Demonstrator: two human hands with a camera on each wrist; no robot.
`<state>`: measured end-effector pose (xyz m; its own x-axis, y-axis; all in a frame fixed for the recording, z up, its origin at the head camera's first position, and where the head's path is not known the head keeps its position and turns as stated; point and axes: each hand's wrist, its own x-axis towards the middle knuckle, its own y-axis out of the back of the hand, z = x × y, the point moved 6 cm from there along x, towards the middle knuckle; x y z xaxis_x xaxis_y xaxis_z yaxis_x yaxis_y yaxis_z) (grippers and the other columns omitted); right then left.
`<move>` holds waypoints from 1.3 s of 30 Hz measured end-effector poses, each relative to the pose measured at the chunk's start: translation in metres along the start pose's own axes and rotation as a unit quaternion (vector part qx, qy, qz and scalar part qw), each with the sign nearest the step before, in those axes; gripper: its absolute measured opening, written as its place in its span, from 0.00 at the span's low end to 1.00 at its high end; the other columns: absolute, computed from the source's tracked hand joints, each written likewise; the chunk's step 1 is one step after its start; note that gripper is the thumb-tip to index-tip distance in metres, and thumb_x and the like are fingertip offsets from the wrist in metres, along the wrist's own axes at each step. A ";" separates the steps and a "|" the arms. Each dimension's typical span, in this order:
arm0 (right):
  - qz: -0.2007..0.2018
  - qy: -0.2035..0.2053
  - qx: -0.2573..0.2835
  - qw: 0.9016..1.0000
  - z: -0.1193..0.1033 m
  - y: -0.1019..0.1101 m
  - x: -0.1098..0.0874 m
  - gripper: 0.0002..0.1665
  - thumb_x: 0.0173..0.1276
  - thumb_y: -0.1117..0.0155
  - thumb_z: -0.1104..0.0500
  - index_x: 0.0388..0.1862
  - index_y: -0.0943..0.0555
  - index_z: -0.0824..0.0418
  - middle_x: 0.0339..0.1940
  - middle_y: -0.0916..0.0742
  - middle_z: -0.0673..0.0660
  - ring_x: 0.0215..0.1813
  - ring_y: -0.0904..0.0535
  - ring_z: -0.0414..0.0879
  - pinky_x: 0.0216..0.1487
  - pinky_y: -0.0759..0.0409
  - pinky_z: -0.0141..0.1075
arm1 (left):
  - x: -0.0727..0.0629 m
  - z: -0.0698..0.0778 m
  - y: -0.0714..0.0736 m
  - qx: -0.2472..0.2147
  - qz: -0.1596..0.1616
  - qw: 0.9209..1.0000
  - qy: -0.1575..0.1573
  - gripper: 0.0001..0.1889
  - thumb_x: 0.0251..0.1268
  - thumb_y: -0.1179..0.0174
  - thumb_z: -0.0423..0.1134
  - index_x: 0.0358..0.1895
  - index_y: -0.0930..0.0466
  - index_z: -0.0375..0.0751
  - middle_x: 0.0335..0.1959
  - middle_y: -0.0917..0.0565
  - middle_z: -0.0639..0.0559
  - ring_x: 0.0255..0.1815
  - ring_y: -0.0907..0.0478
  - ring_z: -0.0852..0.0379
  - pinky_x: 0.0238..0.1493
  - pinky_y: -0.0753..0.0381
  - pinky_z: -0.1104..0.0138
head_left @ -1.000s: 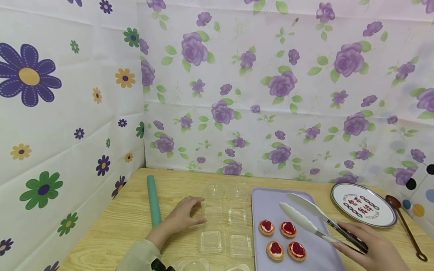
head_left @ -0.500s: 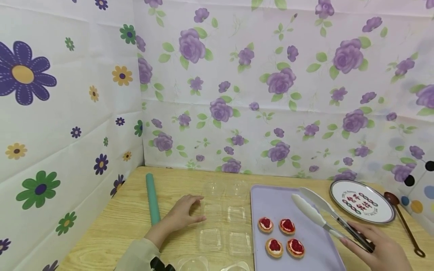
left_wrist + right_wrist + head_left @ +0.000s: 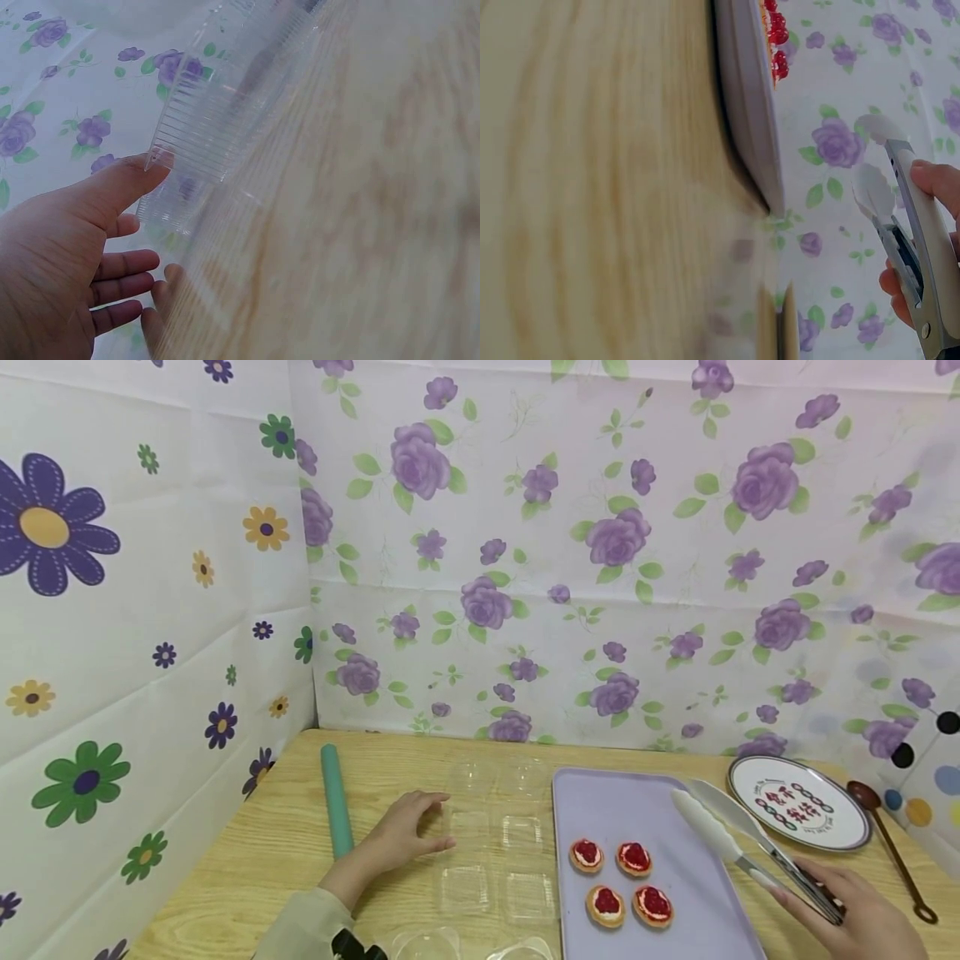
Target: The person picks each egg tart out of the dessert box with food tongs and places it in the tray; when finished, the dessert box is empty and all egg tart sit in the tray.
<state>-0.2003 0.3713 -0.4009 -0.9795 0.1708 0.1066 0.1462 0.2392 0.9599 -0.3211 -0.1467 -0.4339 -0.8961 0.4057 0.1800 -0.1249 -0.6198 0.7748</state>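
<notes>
My right hand (image 3: 862,914) grips metal tongs (image 3: 797,870) with white tips, which hang parted over the right side of a lavender tray (image 3: 611,802). Several small tarts (image 3: 634,858) with red berry topping and cream lie on that tray, apart from the tongs. My left hand (image 3: 397,837) rests with relaxed, spread fingers at the left edge of a set of clear plastic containers (image 3: 465,889). In the left wrist view, the thumb meets the corner of a ridged clear container (image 3: 199,127); whether it presses is hard to tell.
A teal roll (image 3: 337,802) lies left of the left hand. At the right stand a white plate (image 3: 832,814) with red lettering and a brown ladle (image 3: 896,852). Round clear pieces (image 3: 427,943) sit at the front edge. Flowered sheets hang behind and to the left.
My right hand has carried the tongs rightward, away from above the tarts toward the tray's right edge. The left hand and the tarts keep their places; the head view shifts slightly.
</notes>
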 end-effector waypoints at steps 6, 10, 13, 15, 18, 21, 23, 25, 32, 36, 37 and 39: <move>-0.034 -0.018 -0.017 0.999 0.016 -0.005 0.005 0.55 0.62 0.44 0.28 0.59 0.31 0.80 0.49 0.23 0.81 0.47 0.25 0.74 0.40 0.22 0.57 | 0.000 0.000 0.000 0.004 0.003 1.000 -0.004 0.38 0.55 0.32 0.55 0.67 0.32 0.41 0.56 0.23 0.45 0.61 0.29 0.44 0.64 0.30 0.46; -0.058 -0.019 -0.013 0.998 0.024 -0.005 0.008 0.53 0.64 0.45 0.30 0.58 0.31 0.82 0.46 0.21 0.80 0.45 0.24 0.73 0.40 0.23 0.56 | 0.000 -0.001 0.000 0.007 0.004 1.000 -0.005 0.38 0.55 0.32 0.55 0.67 0.32 0.41 0.55 0.23 0.45 0.61 0.29 0.44 0.64 0.30 0.46; -0.068 -0.026 -0.007 0.997 0.029 -0.006 0.010 0.53 0.65 0.45 0.31 0.58 0.31 0.82 0.42 0.19 0.77 0.40 0.21 0.66 0.37 0.22 0.52 | 0.000 -0.001 0.000 0.005 0.005 1.000 -0.002 0.38 0.55 0.32 0.55 0.67 0.32 0.42 0.55 0.23 0.46 0.61 0.29 0.45 0.64 0.30 0.46; -0.069 -0.033 -0.002 0.997 0.033 -0.007 0.010 0.53 0.64 0.45 0.31 0.58 0.32 0.82 0.38 0.18 0.73 0.35 0.21 0.59 0.34 0.23 0.48 | 0.000 -0.002 0.000 0.005 0.004 1.000 -0.001 0.38 0.55 0.32 0.55 0.67 0.32 0.43 0.56 0.23 0.46 0.61 0.29 0.45 0.64 0.30 0.46; -0.071 -0.036 0.013 0.997 0.038 -0.010 0.010 0.52 0.65 0.45 0.32 0.58 0.32 0.82 0.34 0.17 0.66 0.30 0.23 0.49 0.30 0.25 0.42 | -0.001 -0.001 0.000 0.005 0.004 1.000 -0.002 0.38 0.55 0.32 0.55 0.67 0.32 0.43 0.56 0.23 0.46 0.61 0.29 0.44 0.63 0.30 0.46; -0.072 -0.036 0.023 0.996 0.043 -0.015 0.011 0.52 0.66 0.44 0.33 0.58 0.33 0.82 0.32 0.16 0.63 0.28 0.26 0.45 0.27 0.28 0.39 | -0.001 -0.001 0.000 0.003 0.002 1.000 -0.004 0.38 0.55 0.33 0.56 0.67 0.32 0.42 0.57 0.23 0.45 0.62 0.29 0.43 0.64 0.30 0.45; -0.074 -0.041 0.027 0.996 0.047 -0.018 0.012 0.53 0.65 0.44 0.32 0.58 0.34 0.83 0.33 0.16 0.65 0.28 0.24 0.45 0.28 0.26 0.40 | 0.000 -0.001 -0.001 0.004 0.002 1.000 -0.005 0.38 0.55 0.33 0.56 0.67 0.32 0.42 0.57 0.23 0.45 0.61 0.29 0.43 0.64 0.30 0.45; -0.075 -0.047 0.024 0.996 0.051 -0.021 0.013 0.54 0.64 0.44 0.31 0.59 0.34 0.83 0.33 0.16 0.67 0.28 0.22 0.46 0.28 0.24 0.41 | 0.000 -0.002 -0.001 0.003 0.001 1.000 -0.005 0.38 0.55 0.33 0.56 0.67 0.32 0.42 0.57 0.23 0.45 0.62 0.30 0.43 0.64 0.31 0.45; -0.091 -0.045 0.014 0.995 0.060 -0.029 0.016 0.54 0.62 0.41 0.31 0.57 0.33 0.82 0.34 0.16 0.71 0.30 0.19 0.50 0.30 0.22 0.46 | -0.001 -0.003 -0.001 0.001 0.003 1.000 -0.004 0.38 0.55 0.32 0.55 0.67 0.32 0.43 0.56 0.23 0.46 0.61 0.29 0.44 0.64 0.30 0.45; -0.099 -0.042 0.011 0.994 0.058 -0.028 0.015 0.53 0.62 0.40 0.32 0.55 0.33 0.83 0.35 0.17 0.73 0.32 0.18 0.53 0.32 0.21 0.48 | 0.000 -0.003 -0.001 -0.003 0.004 1.000 -0.004 0.38 0.54 0.32 0.54 0.67 0.31 0.43 0.56 0.23 0.46 0.62 0.30 0.44 0.64 0.31 0.45; -0.100 -0.042 0.010 0.994 0.057 -0.027 0.014 0.53 0.62 0.39 0.33 0.55 0.33 0.84 0.36 0.17 0.74 0.32 0.18 0.55 0.33 0.20 0.49 | 0.000 -0.003 -0.001 -0.004 0.004 1.000 -0.003 0.37 0.54 0.32 0.54 0.67 0.31 0.43 0.56 0.23 0.46 0.62 0.30 0.44 0.64 0.31 0.45; -0.102 -0.044 0.009 0.994 0.057 -0.027 0.013 0.53 0.62 0.39 0.33 0.55 0.33 0.84 0.37 0.17 0.76 0.33 0.18 0.56 0.34 0.20 0.50 | 0.000 -0.003 -0.001 -0.003 0.004 1.000 -0.003 0.38 0.55 0.32 0.54 0.67 0.32 0.43 0.56 0.23 0.46 0.62 0.30 0.44 0.64 0.31 0.45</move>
<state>-0.2094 0.4214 -0.4397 -0.9733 0.1993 -0.1142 -0.0517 0.2943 0.9543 -0.3225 -0.1482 -0.4364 -0.8948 0.4039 0.1904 -0.1194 -0.6272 0.7696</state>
